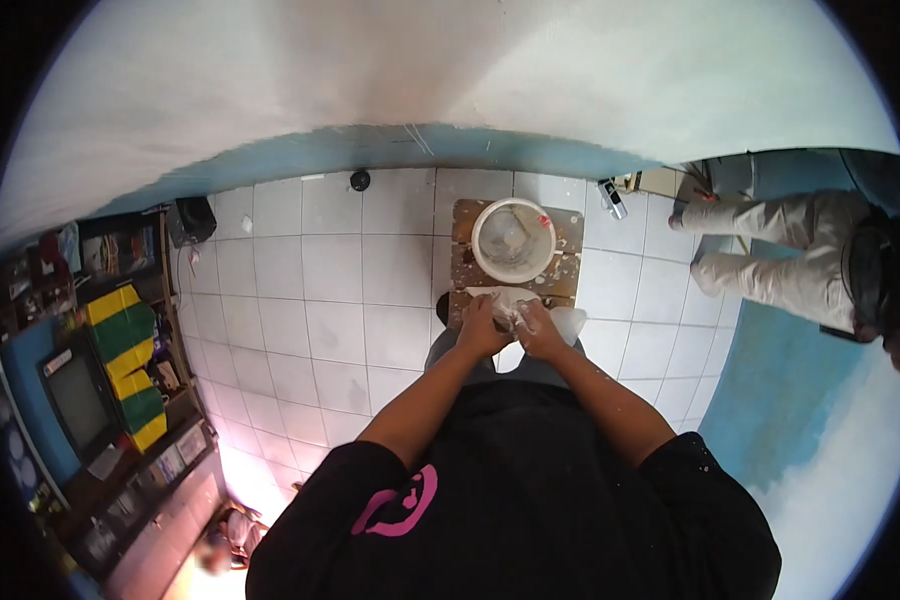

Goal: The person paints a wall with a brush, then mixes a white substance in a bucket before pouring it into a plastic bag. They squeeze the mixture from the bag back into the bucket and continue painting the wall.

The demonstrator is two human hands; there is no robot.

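Note:
Both hands meet in front of my body, over the near edge of a stained wooden stool. My left hand (481,328) has its fingers closed round the left side of a whitish, crumpled piece (506,299) that looks like cloth or a bag. On its right side, my right hand (537,330) grips the same piece, with white smears on the fingers. Just beyond them a round white bucket (483,268) stands on the stool (464,228), with greyish contents and a small red spot at its rim.
A person in light trousers (780,275) is at the right. Near the wall lie a small dark round object (360,180) and a silver-black item (612,199). A shelf with a television (78,392) and a black speaker (191,220) stand at the left.

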